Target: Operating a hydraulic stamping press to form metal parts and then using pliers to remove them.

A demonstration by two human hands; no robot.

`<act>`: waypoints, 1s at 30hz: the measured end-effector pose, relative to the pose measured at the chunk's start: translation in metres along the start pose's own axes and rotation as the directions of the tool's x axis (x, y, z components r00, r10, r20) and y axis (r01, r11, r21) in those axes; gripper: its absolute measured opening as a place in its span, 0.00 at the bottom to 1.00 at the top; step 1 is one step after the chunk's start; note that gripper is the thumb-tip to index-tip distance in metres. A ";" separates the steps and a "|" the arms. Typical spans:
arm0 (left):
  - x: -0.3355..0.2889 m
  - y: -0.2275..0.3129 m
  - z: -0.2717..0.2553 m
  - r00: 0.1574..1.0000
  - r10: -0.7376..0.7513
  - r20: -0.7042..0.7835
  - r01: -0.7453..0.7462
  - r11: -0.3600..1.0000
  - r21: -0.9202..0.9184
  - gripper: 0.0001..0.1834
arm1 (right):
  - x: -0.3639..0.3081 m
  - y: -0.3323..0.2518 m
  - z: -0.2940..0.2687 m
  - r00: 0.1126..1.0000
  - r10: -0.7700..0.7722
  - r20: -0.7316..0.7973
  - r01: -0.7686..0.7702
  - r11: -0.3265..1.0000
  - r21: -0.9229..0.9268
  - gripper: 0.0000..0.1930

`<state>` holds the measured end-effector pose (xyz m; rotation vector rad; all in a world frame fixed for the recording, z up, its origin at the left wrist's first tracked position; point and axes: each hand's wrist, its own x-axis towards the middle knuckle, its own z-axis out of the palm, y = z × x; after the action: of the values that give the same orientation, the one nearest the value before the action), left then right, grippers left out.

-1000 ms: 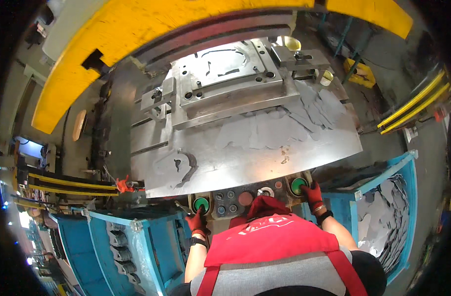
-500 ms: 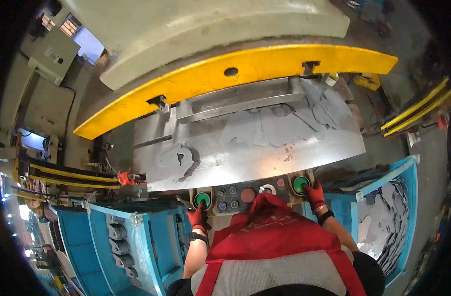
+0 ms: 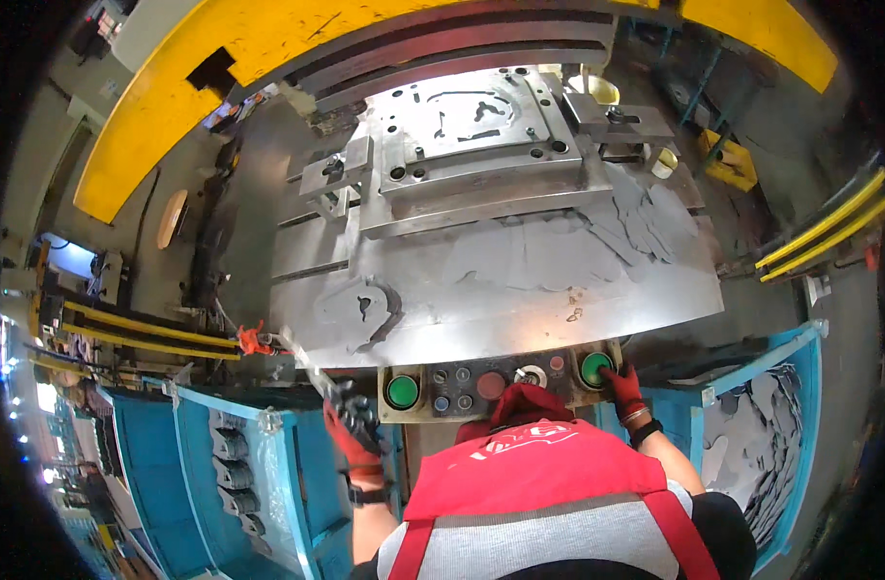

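Note:
My left hand (image 3: 352, 430), in a red glove with dark fingers, is left of the control panel (image 3: 454, 418). It is closed around a pale rod-like tool (image 3: 310, 363) that slants up and left; its exact kind is unclear. My red-gloved right hand (image 3: 627, 394) is at the panel's right end, thumb against the green push button (image 3: 595, 369) and fingers apart beside it. The other green button (image 3: 402, 391) is untouched. Beyond the panel, a steel die (image 3: 481, 179) lies uncovered on the press bed (image 3: 433, 309), with a flat metal piece (image 3: 476, 116) seemingly on top.
The yellow press ram (image 3: 152, 116) arches above the die. Grey sheet scraps (image 3: 646, 222) lie on the bed's right side. Blue bins with metal pieces stand left (image 3: 288, 483) and right (image 3: 812, 406). Yellow guard bars (image 3: 152, 333) flank the bed.
The yellow ram has risen, exposing the die. My left hand has come off its green button and moved left and down, with the rod now showing more. My right hand has barely shifted.

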<state>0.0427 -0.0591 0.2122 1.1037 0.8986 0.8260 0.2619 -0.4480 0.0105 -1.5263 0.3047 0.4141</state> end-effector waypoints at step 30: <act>0.040 0.063 0.157 0.875 -0.165 0.454 0.085 0.978 0.193 0.25 | 0.053 -0.188 0.145 0.448 -0.536 0.716 0.737 -0.232 -0.635 0.35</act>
<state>0.1944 -0.0664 0.2967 1.3053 0.6256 0.3491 0.3835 -0.2987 0.1593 -2.5637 -1.2751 -0.3095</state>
